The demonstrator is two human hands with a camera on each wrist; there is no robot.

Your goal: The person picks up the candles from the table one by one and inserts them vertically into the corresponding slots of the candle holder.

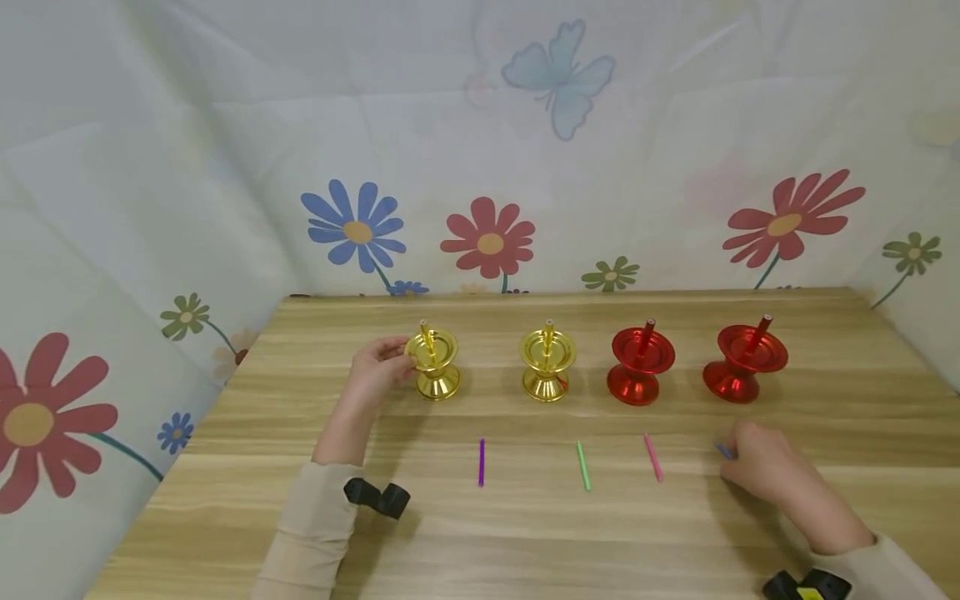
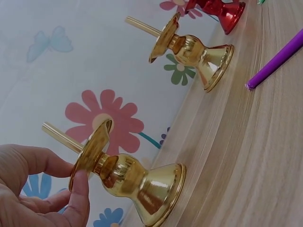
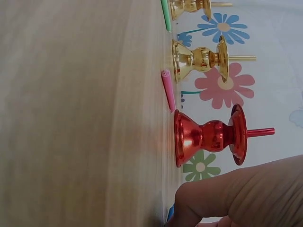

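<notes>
My left hand (image 1: 377, 371) pinches the dish rim of the leftmost gold candle holder (image 1: 438, 382), thumb on one side and fingers on the other in the left wrist view. That holder stands upright on the table. At the right, my right hand (image 1: 767, 463) grips a slim blue candle (image 1: 724, 451) close to the tabletop; only one end of the candle shows. A purple candle (image 1: 482, 462), a green candle (image 1: 583, 465) and a pink candle (image 1: 653, 457) lie apart on the wood between the hands.
A second gold holder (image 1: 546, 383), a red holder (image 1: 633, 387) and another red holder (image 1: 731, 382) stand in a row on the wooden table (image 1: 480, 550). Each has an upright tube in its dish. A flower-printed cloth (image 1: 420, 125) hangs behind the table's back edge.
</notes>
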